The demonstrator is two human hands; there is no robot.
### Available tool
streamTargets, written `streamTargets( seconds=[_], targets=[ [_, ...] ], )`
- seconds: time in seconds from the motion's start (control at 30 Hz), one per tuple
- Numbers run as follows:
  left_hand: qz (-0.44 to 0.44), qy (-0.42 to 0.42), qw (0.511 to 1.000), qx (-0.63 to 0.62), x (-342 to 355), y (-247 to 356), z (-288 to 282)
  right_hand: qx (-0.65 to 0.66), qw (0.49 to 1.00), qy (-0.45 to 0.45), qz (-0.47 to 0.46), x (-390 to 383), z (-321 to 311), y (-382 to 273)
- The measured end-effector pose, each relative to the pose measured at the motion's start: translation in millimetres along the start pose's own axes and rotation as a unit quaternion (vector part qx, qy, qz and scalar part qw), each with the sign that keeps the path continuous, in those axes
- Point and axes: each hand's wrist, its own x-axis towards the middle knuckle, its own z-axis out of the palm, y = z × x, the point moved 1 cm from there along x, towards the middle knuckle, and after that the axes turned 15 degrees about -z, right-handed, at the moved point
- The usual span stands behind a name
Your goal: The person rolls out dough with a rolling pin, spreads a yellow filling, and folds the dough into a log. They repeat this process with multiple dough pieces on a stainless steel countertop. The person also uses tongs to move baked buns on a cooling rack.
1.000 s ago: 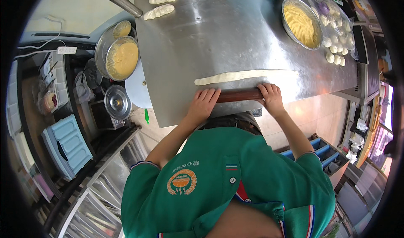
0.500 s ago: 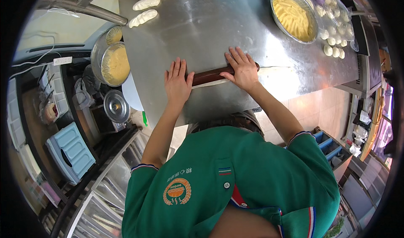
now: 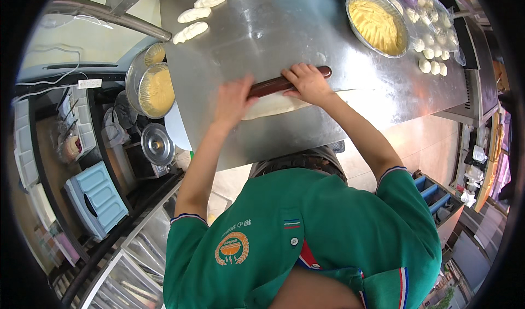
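Item one — a dark reddish-brown wooden rolling pin, lying slantwise on the brushed stainless-steel bench, near its front edge. Our left hand rests palm-down on the pin's left end, fingers spread and flat, not clasped round it; our right hand lies likewise over the right part, fingers loosely curved across the top.

Item two — a long flattened strip of pale dough, just beneath and in front of the pin, touching it. We judge it soft, pliant and easily torn or stretched; best lifted from underneath with open palms. The pin looks stiff and fairly light, smooth enough to slip — pressure belongs near its two ends.

Also listed: oval dough pieces at the bench's far left; a round metal pan of yellow filling far right; small white dough balls beside it; a metal bowl of yellow filling off the left edge.
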Motion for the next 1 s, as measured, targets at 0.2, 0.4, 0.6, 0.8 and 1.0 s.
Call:
streamTargets(
  seconds=[0.2, 0.4, 0.6, 0.8, 1.0],
  targets=[
    [-0.137, -0.063, 0.988, -0.031, -29, 17, 2, -0.012, 0.999, -0.017, 0.04, -13, -9, -27],
    [-0.198, 0.077, 0.975, 0.061, -29, 22, 21, -0.025, 0.976, -0.029, 0.215, -11, -2, -34],
    [-0.105, 0.076, 0.991, 0.044, -137, 43, 45, 0.004, 0.991, -0.045, 0.129, -78, 5, -96],
    [-0.028, 0.123, 0.992, 0.027, -102, 89, 38, -0.068, 0.997, 0.022, 0.039, -141, -22, -51],
    [0.012, 0.094, 0.995, -0.011, 3, 174, 70, -0.061, 0.982, 0.058, 0.17, -200, -53, 34]
  ],
)
